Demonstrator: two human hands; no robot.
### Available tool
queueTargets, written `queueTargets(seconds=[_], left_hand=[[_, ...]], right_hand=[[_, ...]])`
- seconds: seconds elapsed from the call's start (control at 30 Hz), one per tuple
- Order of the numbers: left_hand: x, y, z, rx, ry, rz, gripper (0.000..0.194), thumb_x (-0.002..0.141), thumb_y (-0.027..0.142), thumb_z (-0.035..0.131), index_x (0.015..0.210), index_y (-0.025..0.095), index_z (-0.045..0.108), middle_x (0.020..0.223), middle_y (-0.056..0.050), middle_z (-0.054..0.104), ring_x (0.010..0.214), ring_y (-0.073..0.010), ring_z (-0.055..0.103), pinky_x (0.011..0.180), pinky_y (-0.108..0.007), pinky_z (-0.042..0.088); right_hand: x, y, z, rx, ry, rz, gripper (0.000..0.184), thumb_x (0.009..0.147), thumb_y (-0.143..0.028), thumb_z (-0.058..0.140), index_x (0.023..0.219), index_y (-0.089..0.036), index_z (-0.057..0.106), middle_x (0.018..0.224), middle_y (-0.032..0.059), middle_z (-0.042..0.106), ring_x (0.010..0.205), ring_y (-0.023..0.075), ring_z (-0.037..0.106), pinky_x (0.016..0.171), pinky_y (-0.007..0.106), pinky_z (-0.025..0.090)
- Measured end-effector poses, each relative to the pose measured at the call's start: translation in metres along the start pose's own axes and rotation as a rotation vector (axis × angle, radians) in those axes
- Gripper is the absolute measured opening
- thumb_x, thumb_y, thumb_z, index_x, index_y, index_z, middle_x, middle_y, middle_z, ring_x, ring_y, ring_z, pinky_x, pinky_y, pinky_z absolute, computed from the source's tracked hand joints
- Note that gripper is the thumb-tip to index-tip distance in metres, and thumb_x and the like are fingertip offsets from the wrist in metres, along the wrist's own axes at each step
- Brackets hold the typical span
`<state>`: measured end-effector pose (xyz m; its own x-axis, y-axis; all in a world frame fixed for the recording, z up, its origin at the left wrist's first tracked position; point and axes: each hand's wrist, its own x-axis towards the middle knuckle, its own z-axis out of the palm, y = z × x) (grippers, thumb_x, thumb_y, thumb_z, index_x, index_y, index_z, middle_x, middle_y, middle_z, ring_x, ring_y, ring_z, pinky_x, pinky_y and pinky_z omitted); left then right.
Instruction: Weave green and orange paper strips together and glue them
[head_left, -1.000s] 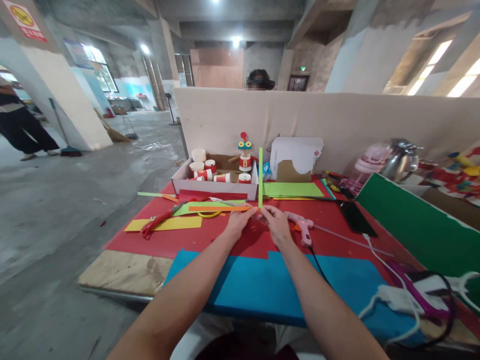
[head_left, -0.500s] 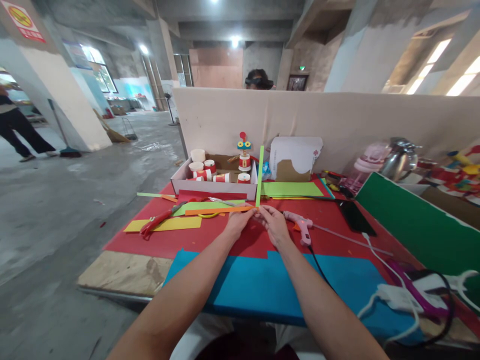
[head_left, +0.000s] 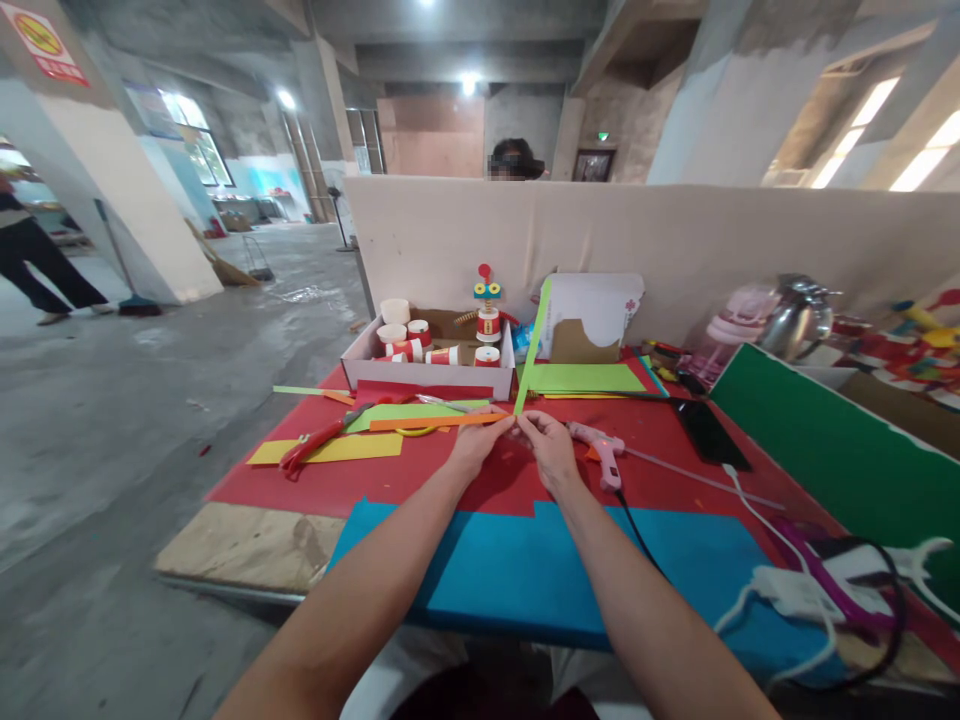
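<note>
My left hand point(head_left: 480, 443) pinches an orange paper strip point(head_left: 420, 422), which stretches out to the left. Beside it, my right hand point(head_left: 547, 440) is closed in a pinch on a green paper strip point(head_left: 533, 350) that rises and leans to the right. The two strips meet at an angle between my fingertips; the joint itself is partly covered. Right of my right hand lies a pink glue gun point(head_left: 604, 452). Left of my left hand are red-handled scissors point(head_left: 319, 445), resting on a yellow paper piece point(head_left: 352, 451) and green paper.
Behind my hands, a white box point(head_left: 427, 378) holds several paper cups and a paper-cup figure point(head_left: 488, 318). A phone point(head_left: 709, 433), a green board point(head_left: 832, 465) and a power strip point(head_left: 802, 600) lie to the right. Blue paper point(head_left: 510, 570) covers the front edge. A partition point(head_left: 637, 230) stands behind.
The green strip has swung from upright to leaning right, its top moving rightward. The orange strip has shifted slightly left. Both hands stay in nearly the same place.
</note>
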<state>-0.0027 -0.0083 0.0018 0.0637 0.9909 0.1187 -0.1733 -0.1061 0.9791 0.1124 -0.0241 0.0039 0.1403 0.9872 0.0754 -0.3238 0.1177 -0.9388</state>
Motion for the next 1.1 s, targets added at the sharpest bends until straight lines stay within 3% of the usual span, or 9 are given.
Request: queueTargets(seconds=[0.23, 0.47, 0.73, 0.93, 1.1], left_hand=[[-0.002, 0.005, 0.002, 0.083, -0.012, -0.018, 0.017, 0.063, 0.032, 0.068, 0.061, 0.017, 0.060, 0.060, 0.001, 0.059, 0.059, -0.0110, 0.051, 0.060, -0.023, 0.041], [0.000, -0.005, -0.001, 0.053, -0.051, -0.013, 0.020, 0.066, 0.036, 0.066, 0.064, 0.017, 0.062, 0.062, 0.000, 0.060, 0.061, -0.0120, 0.053, 0.063, -0.024, 0.043], [-0.002, -0.002, -0.003, -0.057, 0.011, -0.085, 0.026, 0.059, 0.038, 0.073, 0.061, 0.016, 0.059, 0.056, 0.001, 0.056, 0.056, -0.0112, 0.050, 0.057, -0.024, 0.041], [-0.002, -0.002, 0.004, -0.096, -0.019, -0.175, 0.035, 0.057, 0.044, 0.075, 0.064, 0.012, 0.063, 0.062, -0.005, 0.063, 0.058, -0.0131, 0.054, 0.058, -0.026, 0.042], [0.000, -0.008, 0.004, -0.097, 0.010, -0.174, 0.033, 0.056, 0.041, 0.076, 0.061, 0.012, 0.061, 0.059, -0.004, 0.063, 0.055, -0.0105, 0.053, 0.056, -0.024, 0.040]], right_hand=[[0.000, 0.000, 0.000, -0.040, 0.038, 0.028, 0.028, 0.053, -0.042, 0.078, 0.062, -0.019, 0.064, 0.053, -0.0025, 0.061, 0.052, 0.0127, 0.055, 0.061, 0.029, 0.048], [-0.001, -0.001, -0.002, -0.121, 0.066, -0.035, 0.029, 0.056, -0.046, 0.075, 0.061, -0.020, 0.064, 0.052, -0.0021, 0.060, 0.052, 0.0130, 0.054, 0.060, 0.028, 0.048], [-0.005, -0.003, -0.001, -0.118, 0.076, 0.066, 0.030, 0.052, -0.044, 0.076, 0.067, -0.020, 0.068, 0.055, -0.0020, 0.063, 0.055, 0.0142, 0.056, 0.060, 0.028, 0.049], [-0.005, -0.004, 0.000, -0.127, 0.120, -0.029, 0.022, 0.057, -0.041, 0.073, 0.065, -0.021, 0.068, 0.061, -0.0005, 0.066, 0.060, 0.0166, 0.059, 0.067, 0.031, 0.050], [-0.007, -0.003, 0.002, -0.116, 0.088, -0.036, 0.020, 0.060, -0.040, 0.071, 0.065, -0.021, 0.068, 0.060, -0.0006, 0.065, 0.060, 0.0160, 0.058, 0.067, 0.031, 0.049]])
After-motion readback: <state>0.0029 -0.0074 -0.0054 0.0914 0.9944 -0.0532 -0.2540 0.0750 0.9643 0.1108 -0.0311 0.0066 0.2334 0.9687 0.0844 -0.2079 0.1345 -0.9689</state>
